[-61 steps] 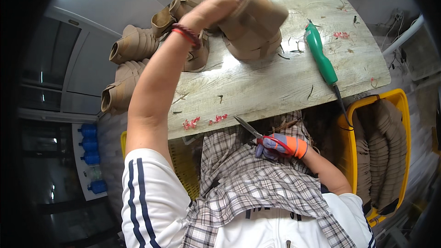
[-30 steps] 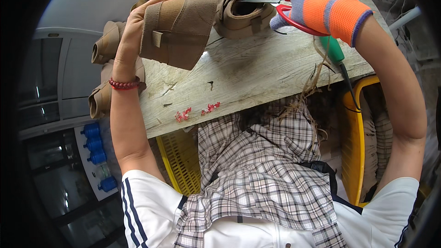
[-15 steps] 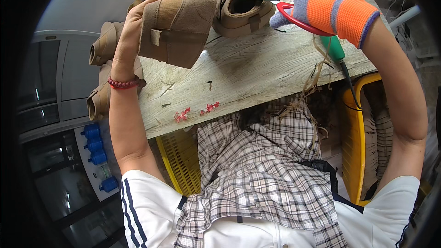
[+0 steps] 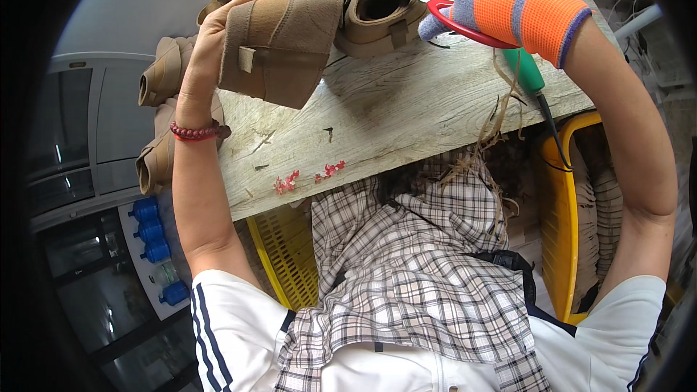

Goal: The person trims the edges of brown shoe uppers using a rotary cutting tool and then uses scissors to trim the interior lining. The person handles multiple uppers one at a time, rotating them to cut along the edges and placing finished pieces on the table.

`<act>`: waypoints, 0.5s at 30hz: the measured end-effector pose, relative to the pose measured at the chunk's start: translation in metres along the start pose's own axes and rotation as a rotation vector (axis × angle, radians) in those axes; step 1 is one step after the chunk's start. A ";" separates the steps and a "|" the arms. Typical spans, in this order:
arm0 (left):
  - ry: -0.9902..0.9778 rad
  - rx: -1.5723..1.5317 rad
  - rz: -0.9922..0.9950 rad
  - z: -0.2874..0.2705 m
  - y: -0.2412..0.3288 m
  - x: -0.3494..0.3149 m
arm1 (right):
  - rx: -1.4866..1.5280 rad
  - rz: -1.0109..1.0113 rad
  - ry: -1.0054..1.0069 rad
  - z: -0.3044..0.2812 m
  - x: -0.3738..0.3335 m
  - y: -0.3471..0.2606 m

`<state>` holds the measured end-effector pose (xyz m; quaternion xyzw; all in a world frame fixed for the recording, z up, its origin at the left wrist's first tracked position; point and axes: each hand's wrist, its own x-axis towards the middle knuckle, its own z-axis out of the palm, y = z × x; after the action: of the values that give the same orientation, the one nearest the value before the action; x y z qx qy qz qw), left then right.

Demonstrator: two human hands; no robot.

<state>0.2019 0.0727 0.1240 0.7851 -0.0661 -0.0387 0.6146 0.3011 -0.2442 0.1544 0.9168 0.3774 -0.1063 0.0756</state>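
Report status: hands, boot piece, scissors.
Left hand holds tan boot upper raised. Gloved right hand grips red-handled scissors, blades at it. Green tool lies on table.

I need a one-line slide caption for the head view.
Bare left hand holds a tan boot upper; gloved right hand works red-handled scissors.

Scissors [image 4: 428, 1] blade tips hidden (inside tan boot [image 4: 377, 11]).

Boot [image 4: 279, 47]: tan, soft fabric with a strap across its side; it was held raised above the bench, tilted, sole end toward the camera.
Scissors [image 4: 435, 7]: red handles, steel blades pointing left, level, just above the opening of a second tan boot [image 4: 381, 18].
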 end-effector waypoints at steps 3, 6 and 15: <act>-0.052 -0.022 0.046 0.002 0.002 0.006 | 0.017 0.033 0.000 -0.001 -0.004 0.001; -0.070 -0.025 0.051 0.003 0.008 0.011 | -0.024 0.062 0.025 0.002 -0.008 0.005; -0.066 -0.019 0.043 0.002 0.011 0.009 | -0.105 -0.024 0.129 0.004 -0.020 -0.001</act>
<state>0.2097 0.0672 0.1345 0.7759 -0.1027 -0.0520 0.6202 0.2863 -0.2581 0.1555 0.9119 0.3976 -0.0279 0.0978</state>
